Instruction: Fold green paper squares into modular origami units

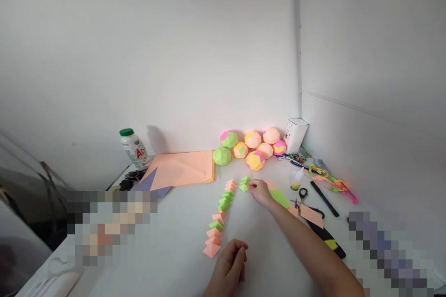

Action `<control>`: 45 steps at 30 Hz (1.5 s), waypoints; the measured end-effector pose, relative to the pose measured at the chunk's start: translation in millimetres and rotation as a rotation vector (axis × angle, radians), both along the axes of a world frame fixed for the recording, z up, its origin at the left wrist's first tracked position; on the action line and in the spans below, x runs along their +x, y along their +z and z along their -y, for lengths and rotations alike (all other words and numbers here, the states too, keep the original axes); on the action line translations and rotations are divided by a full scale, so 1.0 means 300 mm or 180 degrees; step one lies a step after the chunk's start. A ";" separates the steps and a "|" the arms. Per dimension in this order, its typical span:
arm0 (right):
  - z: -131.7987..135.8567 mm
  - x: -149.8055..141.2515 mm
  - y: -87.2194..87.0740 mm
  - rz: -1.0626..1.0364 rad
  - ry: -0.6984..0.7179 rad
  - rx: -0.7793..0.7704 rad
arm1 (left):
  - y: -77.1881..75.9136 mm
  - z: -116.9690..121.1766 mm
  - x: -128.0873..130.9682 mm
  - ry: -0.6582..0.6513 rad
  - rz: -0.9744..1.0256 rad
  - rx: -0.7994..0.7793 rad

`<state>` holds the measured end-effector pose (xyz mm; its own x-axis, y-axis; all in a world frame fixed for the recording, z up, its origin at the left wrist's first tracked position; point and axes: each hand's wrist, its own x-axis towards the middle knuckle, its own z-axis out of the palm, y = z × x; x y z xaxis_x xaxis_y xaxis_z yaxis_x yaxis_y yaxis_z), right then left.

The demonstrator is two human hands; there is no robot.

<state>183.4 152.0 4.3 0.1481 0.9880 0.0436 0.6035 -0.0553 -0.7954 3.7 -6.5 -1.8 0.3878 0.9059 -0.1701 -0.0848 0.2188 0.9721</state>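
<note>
Folded paper pieces, peach and green, form a line running away from the person on a white table. Beside its near end, the left hand is curled closed; whether it holds anything is unclear. Farther off, the right hand pinches its fingertips together at a short green row; I cannot tell if they grip a piece. Right of that hand lie a green sheet and scissors. Paper balls sit near the wall.
</note>
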 end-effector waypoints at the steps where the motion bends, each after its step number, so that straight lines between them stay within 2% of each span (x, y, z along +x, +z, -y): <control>1: -0.001 -0.001 -0.002 0.0102 -0.0006 0.0008 | 0.007 0.000 -0.001 -0.0004 -0.0004 -0.0017; 6: 0.026 -0.015 0.027 0.0721 0.0031 0.0077 | 0.015 0.002 -0.005 -0.0016 -0.0060 -0.0031; 9: 0.111 0.006 0.069 0.1185 0.0167 0.0284 | 0.008 0.001 -0.005 -0.0026 -0.0077 -0.0009; 12: 0.223 0.061 0.096 0.1726 0.0266 0.0293 | 0.009 0.002 -0.008 -0.0065 -0.0096 0.0055; 16: 0.312 0.131 0.088 0.2552 0.0301 -0.0187 | 0.000 0.004 -0.010 -0.0065 -0.0184 0.0141; 21: 0.314 0.173 0.058 0.2870 0.0486 -0.0224 | -0.051 -0.002 -0.008 -0.0150 -0.0230 0.0232; 27: 0.312 0.232 0.050 0.2851 0.0374 0.0143 | -0.063 -0.012 -0.013 -0.0184 -0.0264 0.0277; 30: 0.344 0.206 0.075 0.2773 0.0328 0.0508 | -0.047 -0.008 -0.019 -0.0198 -0.0165 0.0258; 31: 0.365 0.182 0.086 0.2703 0.0332 0.0763 | -0.038 -0.005 -0.021 -0.0234 -0.0081 0.0238; 33: 0.420 0.114 0.106 0.2152 0.0506 0.2071 | -0.017 0.003 -0.023 -0.0221 0.0249 0.0112; 34: 0.452 0.074 0.113 0.1970 0.0739 0.2462 | -0.005 0.006 -0.024 -0.0199 0.0475 0.0024; 35: 0.484 0.034 0.118 0.1908 0.1074 0.2641 | 0.008 0.010 -0.024 -0.0264 0.0669 -0.0113; 38: 0.557 -0.063 0.118 0.2035 0.1936 0.2635 | 0.039 0.013 -0.020 -0.0587 0.0794 -0.0291; 40: 0.575 -0.091 0.118 0.2009 0.2258 0.2676 | 0.047 0.010 -0.015 -0.0536 0.0928 -0.0520; 43: 0.561 -0.078 0.127 0.1520 0.2358 0.2471 | 0.041 0.000 -0.009 -0.0331 0.0975 -0.0521; 45: 0.538 -0.049 0.134 0.0958 0.2229 0.2290 | 0.035 -0.006 -0.008 -0.0398 0.1012 -0.0554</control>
